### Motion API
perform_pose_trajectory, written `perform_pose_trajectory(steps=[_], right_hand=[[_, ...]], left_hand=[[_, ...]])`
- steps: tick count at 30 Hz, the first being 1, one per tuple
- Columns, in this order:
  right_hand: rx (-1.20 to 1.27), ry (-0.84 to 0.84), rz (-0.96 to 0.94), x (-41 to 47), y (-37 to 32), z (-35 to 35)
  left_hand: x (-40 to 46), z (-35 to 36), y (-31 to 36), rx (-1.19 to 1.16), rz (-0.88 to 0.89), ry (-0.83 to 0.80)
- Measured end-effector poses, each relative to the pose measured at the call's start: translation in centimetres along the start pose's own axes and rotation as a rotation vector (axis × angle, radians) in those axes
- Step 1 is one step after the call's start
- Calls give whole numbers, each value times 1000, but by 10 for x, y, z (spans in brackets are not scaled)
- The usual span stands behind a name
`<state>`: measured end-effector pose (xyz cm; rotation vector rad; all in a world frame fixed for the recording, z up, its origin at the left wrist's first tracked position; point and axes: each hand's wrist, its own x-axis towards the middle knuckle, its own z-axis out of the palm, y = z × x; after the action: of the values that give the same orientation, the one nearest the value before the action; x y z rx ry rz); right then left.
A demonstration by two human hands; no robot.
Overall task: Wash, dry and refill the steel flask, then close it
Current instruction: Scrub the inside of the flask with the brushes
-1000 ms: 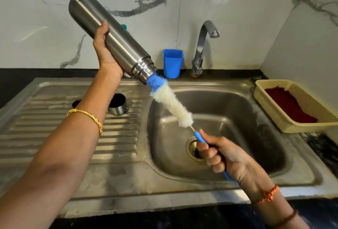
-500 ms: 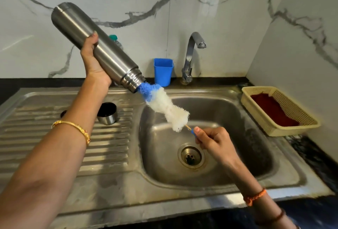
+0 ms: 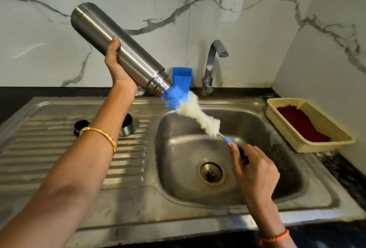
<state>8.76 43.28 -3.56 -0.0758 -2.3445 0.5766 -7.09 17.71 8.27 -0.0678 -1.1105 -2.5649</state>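
Note:
My left hand point(image 3: 116, 67) grips the steel flask point(image 3: 118, 49) around its middle and holds it tilted above the sink, mouth pointing down to the right. A bottle brush point(image 3: 190, 111) with blue and white bristles has its blue tip at the flask's mouth. My right hand point(image 3: 253, 170) grips the brush's blue handle over the sink basin point(image 3: 217, 192). The flask's steel cup lid point(image 3: 125, 126) and a black stopper point(image 3: 80, 126) stand on the draining board, partly hidden behind my left forearm.
A tap point(image 3: 214, 65) rises behind the basin, beside a blue plastic cup point(image 3: 183, 77). A cream plastic basket point(image 3: 309, 146) with a red cloth sits on the counter at the right. Marble walls close the back and right.
The brush has been pushed a little up toward the flask's mouth, bending its bristles, and my right hand has followed it. The flask stays tilted in my left hand.

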Motion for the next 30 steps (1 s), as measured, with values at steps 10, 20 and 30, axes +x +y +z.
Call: perform_pose_trajectory(steps=[10,20,30], right_hand=[[543,-440,333,1,-22,-12],[999,-1250,1055,20,-11,-27],[-99,-48,-25,-6,-4,-4]], left_hand=[[20,-14,-4,-112,-58,-3],[19,-13,-6,-43,-25,5],[12,6,-16,-6,-16,212]])
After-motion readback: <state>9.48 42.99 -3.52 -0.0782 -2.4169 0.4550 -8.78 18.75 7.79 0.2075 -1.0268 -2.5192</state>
